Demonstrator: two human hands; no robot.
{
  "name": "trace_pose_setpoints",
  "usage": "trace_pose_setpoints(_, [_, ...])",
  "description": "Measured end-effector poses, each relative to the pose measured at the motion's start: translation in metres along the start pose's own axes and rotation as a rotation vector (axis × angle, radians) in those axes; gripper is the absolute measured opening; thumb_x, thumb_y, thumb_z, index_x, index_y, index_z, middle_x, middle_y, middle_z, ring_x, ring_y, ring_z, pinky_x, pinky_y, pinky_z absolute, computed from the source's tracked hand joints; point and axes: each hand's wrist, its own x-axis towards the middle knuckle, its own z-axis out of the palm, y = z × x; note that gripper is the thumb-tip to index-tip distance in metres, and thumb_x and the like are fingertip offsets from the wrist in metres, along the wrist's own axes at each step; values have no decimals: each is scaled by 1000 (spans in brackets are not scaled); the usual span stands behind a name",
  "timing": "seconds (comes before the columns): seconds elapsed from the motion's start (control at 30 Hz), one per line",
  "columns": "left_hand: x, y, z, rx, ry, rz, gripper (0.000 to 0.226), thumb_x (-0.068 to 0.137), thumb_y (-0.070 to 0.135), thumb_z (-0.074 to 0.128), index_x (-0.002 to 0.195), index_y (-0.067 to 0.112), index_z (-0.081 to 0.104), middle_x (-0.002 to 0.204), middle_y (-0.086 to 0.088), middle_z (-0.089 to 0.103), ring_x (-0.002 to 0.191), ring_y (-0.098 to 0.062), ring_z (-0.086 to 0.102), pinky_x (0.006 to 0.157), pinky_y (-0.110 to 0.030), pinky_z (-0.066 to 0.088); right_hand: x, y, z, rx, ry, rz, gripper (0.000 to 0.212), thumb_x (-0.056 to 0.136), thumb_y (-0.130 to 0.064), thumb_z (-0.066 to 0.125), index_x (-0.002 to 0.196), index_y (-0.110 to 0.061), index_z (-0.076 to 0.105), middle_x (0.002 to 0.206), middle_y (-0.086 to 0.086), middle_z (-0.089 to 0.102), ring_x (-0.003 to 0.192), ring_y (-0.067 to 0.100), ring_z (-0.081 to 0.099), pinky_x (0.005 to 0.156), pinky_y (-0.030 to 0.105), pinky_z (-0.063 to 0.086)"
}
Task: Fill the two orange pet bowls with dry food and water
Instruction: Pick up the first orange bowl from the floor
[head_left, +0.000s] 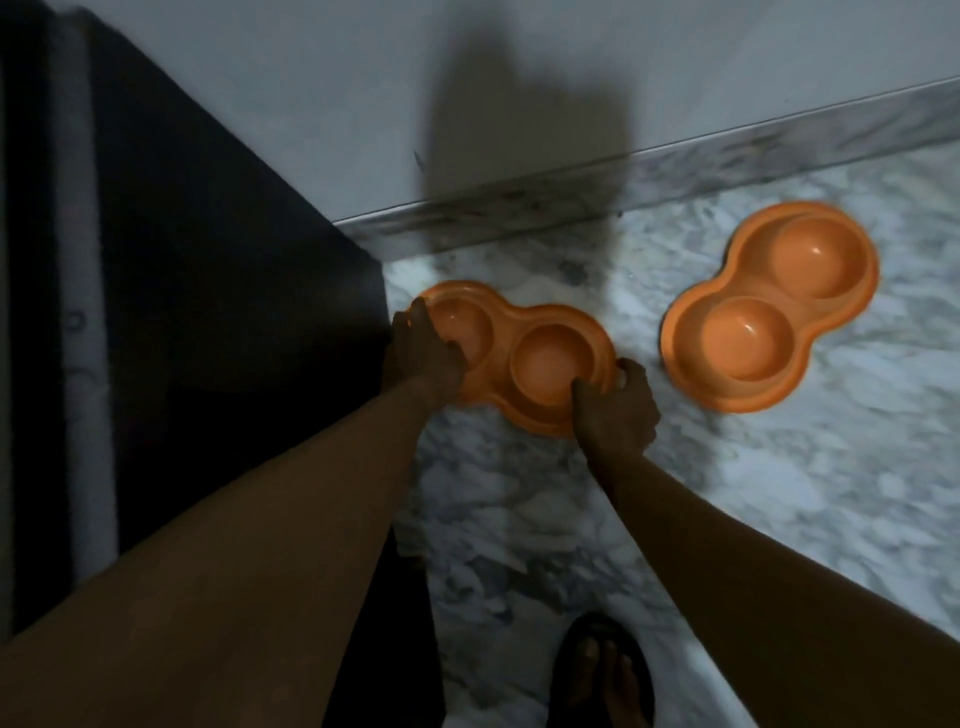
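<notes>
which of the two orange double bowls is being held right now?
The orange bowl beside the dark cabinet: the left hand grips its far-left end and the right hand its near-right rim. The other orange bowl, over to the right, lies untouched.

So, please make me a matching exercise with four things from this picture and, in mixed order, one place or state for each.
Things:
1. left hand
2. right hand
3. held double bowl
4. other double bowl

Places or states:
A. lies alone on the marble floor, untouched
B. grips the bowl end nearest the dark furniture
C. gripped at both ends, both cups empty
D. grips the bowl end facing the second bowl

Pairs: 1-B, 2-D, 3-C, 4-A
</notes>
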Motion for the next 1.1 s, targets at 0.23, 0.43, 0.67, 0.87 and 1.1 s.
trace_pose_setpoints(0.23, [-74, 39, -62, -160, -149, -36, 66, 90, 13, 55, 151, 18, 30, 145, -15, 44, 130, -38, 45, 104, -45, 43, -36, -55, -120, -149, 5, -102, 56, 86, -34, 74, 140, -27, 63, 139, 12, 66, 131, 35, 57, 110, 41, 43])
trace_pose_setpoints(0.43, [-214, 116, -164, -315, -64, 65, 54, 94, 12, 51, 147, 17, 40, 142, -13, 50, 127, -34, 48, 103, -40, 40, -134, -140, -259, -91, 36, -129, 51, 83, -38, 76, 133, -26, 69, 131, 9, 71, 122, 32, 64, 106, 44, 51])
trace_pose_setpoints(0.67, [-414, 197, -329, -516, 286, 328, 44, 93, 16, 48, 137, 11, 50, 141, -19, 46, 129, -34, 44, 102, -34, 32, -347, -230, -416, 74, 181, -270, 56, 82, -36, 68, 137, -29, 66, 108, -5, 72, 104, 26, 70, 95, 49, 58])
trace_pose_setpoints(0.87, [-580, 165, -488, -718, 408, 557, 38, 98, 21, 45, 135, 27, 51, 147, -1, 35, 118, -25, 54, 94, -28, 35, -570, -271, -472, 298, 319, -413, 63, 72, -41, 61, 135, -32, 67, 114, -5, 74, 103, 26, 69, 92, 53, 59])
trace_pose_setpoints(1.1, [-646, 38, -655, -626, 433, 672, 47, 93, 25, 56, 140, 25, 51, 137, -6, 46, 126, -23, 48, 100, -27, 33, -774, -311, -433, 436, 261, -595, 54, 82, -31, 68, 136, -28, 66, 123, 4, 72, 108, 30, 69, 83, 50, 64])
